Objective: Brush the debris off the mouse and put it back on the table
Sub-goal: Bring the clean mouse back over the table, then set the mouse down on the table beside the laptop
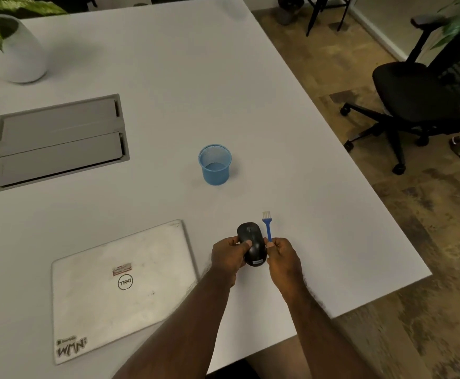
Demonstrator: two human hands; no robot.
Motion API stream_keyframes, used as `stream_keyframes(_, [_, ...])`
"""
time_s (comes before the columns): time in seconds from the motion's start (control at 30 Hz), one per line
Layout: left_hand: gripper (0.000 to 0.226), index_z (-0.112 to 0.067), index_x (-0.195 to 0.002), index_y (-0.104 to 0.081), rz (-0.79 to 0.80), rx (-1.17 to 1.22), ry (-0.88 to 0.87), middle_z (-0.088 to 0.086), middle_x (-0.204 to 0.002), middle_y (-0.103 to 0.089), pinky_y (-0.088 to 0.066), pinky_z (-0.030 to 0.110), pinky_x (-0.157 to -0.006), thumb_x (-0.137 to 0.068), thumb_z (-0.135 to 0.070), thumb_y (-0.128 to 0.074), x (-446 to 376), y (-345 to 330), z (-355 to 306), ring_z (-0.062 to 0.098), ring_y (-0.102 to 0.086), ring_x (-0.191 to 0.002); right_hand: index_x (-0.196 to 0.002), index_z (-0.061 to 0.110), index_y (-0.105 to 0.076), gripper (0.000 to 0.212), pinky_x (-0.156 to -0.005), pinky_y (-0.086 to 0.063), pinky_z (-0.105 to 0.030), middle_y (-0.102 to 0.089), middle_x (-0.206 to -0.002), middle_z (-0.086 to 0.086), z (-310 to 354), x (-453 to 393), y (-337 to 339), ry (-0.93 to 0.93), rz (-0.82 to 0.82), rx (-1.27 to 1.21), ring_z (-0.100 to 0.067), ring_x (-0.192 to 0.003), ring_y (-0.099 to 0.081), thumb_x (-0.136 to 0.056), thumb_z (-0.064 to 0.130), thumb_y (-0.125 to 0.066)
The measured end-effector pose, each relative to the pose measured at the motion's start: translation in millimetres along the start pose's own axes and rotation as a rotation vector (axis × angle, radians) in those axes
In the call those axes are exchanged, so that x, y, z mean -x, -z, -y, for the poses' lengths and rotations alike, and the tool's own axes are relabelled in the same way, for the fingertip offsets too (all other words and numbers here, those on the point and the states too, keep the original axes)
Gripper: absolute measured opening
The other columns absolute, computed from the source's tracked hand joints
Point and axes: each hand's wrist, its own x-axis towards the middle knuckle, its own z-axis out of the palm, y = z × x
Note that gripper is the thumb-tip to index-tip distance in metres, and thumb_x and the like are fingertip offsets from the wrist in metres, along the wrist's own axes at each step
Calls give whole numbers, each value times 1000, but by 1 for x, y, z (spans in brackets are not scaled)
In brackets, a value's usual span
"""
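White table (291, 119), lower centre: left hand (227, 255) grips the black mouse (252, 246); right hand (282, 254) pinches a blue brush (267, 228), bristles clear. Loose one-sided hold may let brushing knock it free.

White table (168, 77), closed laptop (119, 285), blue (mesh, seemingly) cup (215, 165)

Mouse (252, 246): black, small pale label at near end. Brush (267, 227): blue handle, whitish bristles. Mesh cup (215, 165): light blue, fine grid pattern. Surface (168, 77): plain white. Inset panel (58, 142): grey. Laptop (122, 288): silver lid, scuffed, dark round logo, red-and-white sticker, black-and-white lettered sticker. Planter (15, 54): white; leaves green, mottled cream. Chair (414, 97): black. Floor (428, 255): patchy brown and tan.
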Motion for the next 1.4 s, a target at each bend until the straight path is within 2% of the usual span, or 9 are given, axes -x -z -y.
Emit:
stream_keyframes(0.1, [24,-4,-109,-71,-35,-48,-24,9,-88,-70,-60,36,-76,-86,-10,-67,-10,-3,1,30,-70,-88,-106,13,-58,19,-64,-44,-22,-62,-91,-1,-3,-9,-8,-4,6,44,-13,-78,-58,-105,25,-43])
stream_keyframes(0.27, [19,-7,-102,-74,-72,-112,-35,6,-83,-71,-59,45,-83,-84,-12,-67,-16,-5,7,32,-70,-89,-108,12,-59,21,-71,-45,-26,-62,-90,0,-5,-18,-14,-21,33,67,-15,-79,-58,-105,25,-43])
stream_keyframes(0.43, [23,-8,-106,-73,-87,-188,-60,11,-95,-74,-57,45,-86,-86,-17,-67,-21,-6,8,30,-69,-90,-102,16,-58,17,-69,-49,-27,-62,-87,1,-8,-25,-17,-29,47,80,-15,-78,-59,-105,26,-44])
stream_keyframes(0.57, [21,-9,-104,-74,-89,-188,-65,12,-94,-74,-57,46,-86,-85,-16,-68,-26,-3,9,30,-69,-90,-108,13,-60,21,-80,-54,-35,-64,-92,-2,-7,-26,-20,-35,52,83,-20,-84,-62,-105,26,-44])
stream_keyframes(0.77, [23,-10,-105,-74,-96,-197,-69,12,-94,-75,-57,46,-86,-85,-18,-68,-30,1,13,30,-70,-89,-108,12,-60,22,-79,-53,-33,-64,-93,-2,-4,-27,-24,-40,61,102,-19,-83,-61,-105,26,-44])
stream_keyframes(1.0, [51,-10,-127,-63,-144,-227,-97,7,-108,-71,-52,44,-96,-84,-38,-68,-24,20,5,28,-66,-101,-102,18,-63,14,-85,-57,-45,-65,-90,1,2,-28,-9,14,-18,-14,-22,-87,-64,-102,27,-52])
stream_keyframes(1.13, [37,-15,-125,-64,-168,-276,-201,2,-113,-70,-51,41,-97,-90,-27,-61,-19,47,2,25,-67,-101,-95,20,-66,6,-88,-56,-52,-71,-92,-3,14,-28,8,29,-51,-130,-28,-91,-68,-98,18,-60])
stream_keyframes(1.27, [27,-18,-113,-69,-355,-507,-437,2,-114,-65,-44,22,-86,-88,-14,-58,-10,83,7,19,-62,-101,-92,24,-67,9,-86,-57,-51,-71,-84,-2,37,-34,22,60,-62,-200,-27,-81,-70,-95,15,-65])
stream_keyframes(1.4, [44,-15,-121,-66,-559,-854,-540,9,-134,-57,-47,41,-93,-78,-18,-58,-3,124,16,34,-53,-121,-88,18,-68,5,-83,-59,-50,-71,-81,-5,78,-48,20,137,-70,-196,-25,-75,-68,-91,15,-70])
